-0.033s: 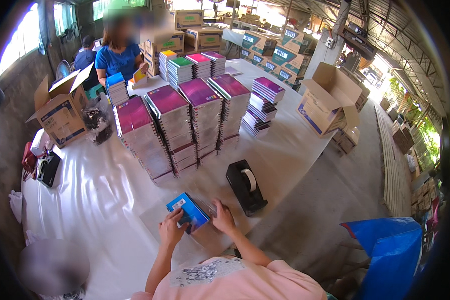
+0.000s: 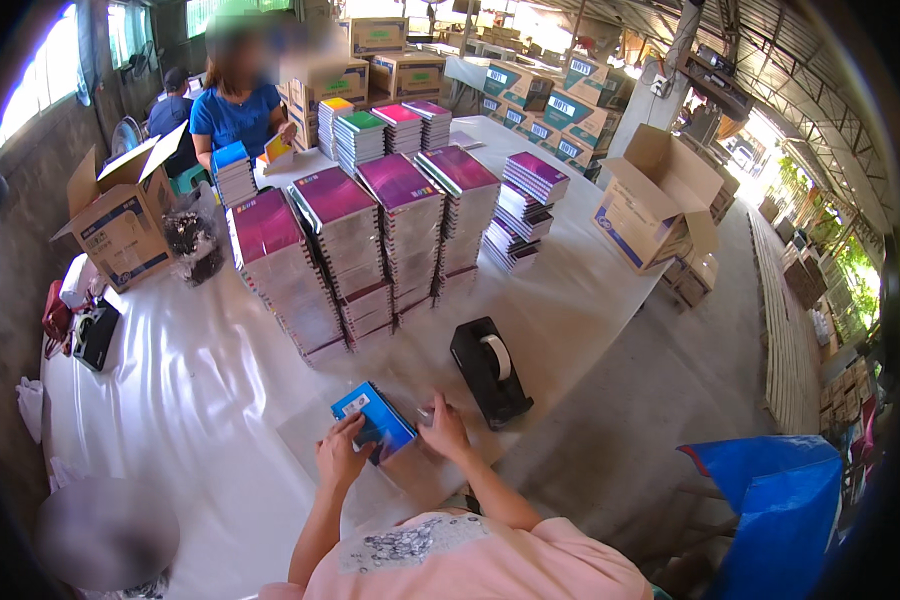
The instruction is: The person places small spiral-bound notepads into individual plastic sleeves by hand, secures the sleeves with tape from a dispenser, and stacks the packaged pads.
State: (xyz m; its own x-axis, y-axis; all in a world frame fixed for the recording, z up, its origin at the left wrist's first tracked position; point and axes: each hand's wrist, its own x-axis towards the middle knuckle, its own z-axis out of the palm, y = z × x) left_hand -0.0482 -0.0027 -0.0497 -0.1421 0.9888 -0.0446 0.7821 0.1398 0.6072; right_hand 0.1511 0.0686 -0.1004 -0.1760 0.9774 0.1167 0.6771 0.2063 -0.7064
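Observation:
A small blue spiral-bound notebook [image 2: 378,416] with a white label lies on the table just in front of me, inside or on a clear plastic film [image 2: 410,472]. My left hand [image 2: 342,452] rests on its near left side, fingers on the cover and thumb at the lower edge. Beside its right edge, my right hand [image 2: 444,430] has its fingers pinched together on what looks like the edge of the film. A black tape dispenser [image 2: 490,375] with a white roll stands to the right of that hand.
Tall stacks of purple notebooks [image 2: 335,200] rise beyond my hands, with a smaller stack [image 2: 526,205] to their right. Open cardboard boxes stand at left [image 2: 125,235] and right [image 2: 650,205]. Across the table [image 2: 190,400], a person in blue [image 2: 235,120] handles a yellow notebook.
My right hand's fingers have shifted slightly along the notebook's right side, and the film there has changed shape. The left hand and the notebook have barely moved.

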